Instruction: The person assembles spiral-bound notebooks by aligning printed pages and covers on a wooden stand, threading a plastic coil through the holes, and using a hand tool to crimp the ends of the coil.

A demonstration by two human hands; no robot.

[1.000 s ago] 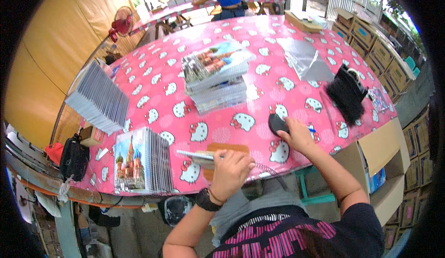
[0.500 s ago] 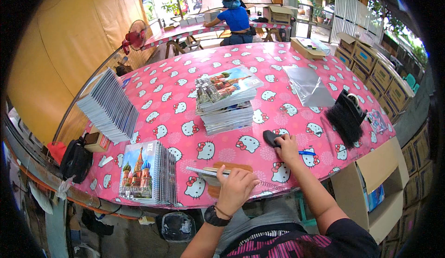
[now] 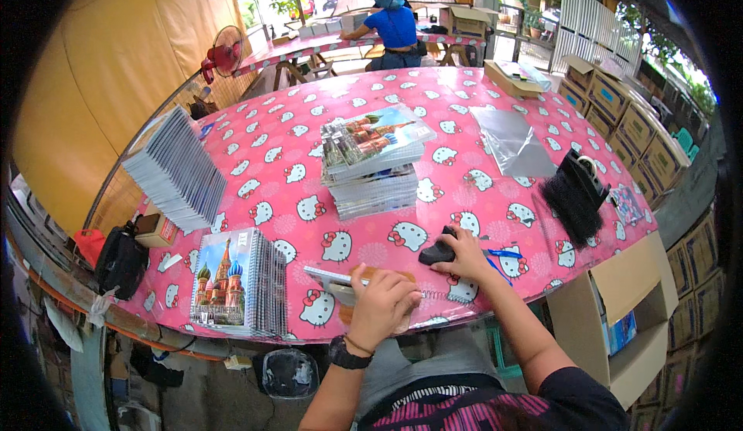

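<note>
My left hand [image 3: 379, 299] is closed over a notebook [image 3: 329, 278] held tilted at the near table edge, its page edges facing up. Part of a brown board [image 3: 346, 312] shows under it. A thin wire coil [image 3: 445, 296] runs out from the notebook to the right, beneath my right forearm side. My right hand [image 3: 467, 257] is wrapped over a black rounded object [image 3: 438, 248] resting on the table; its exact kind is unclear. Just right of that hand lies a blue-handled tool [image 3: 501, 267], partly hidden. Spiral-bound notebooks [image 3: 232, 280] stand stacked left of my left hand.
On the pink patterned table [image 3: 294, 199] are a middle notebook pile [image 3: 375, 148], a tall left stack [image 3: 174, 168], clear plastic sheets [image 3: 511, 141] and a bundle of black coils [image 3: 573, 203]. An open carton [image 3: 619, 315] stands at right. Beyond, a person in blue [image 3: 395, 27] works.
My right hand and the black object have shifted slightly left, toward the notebook. More of the blue-handled tool shows. My left hand keeps its hold, and the whole view has shifted a little.
</note>
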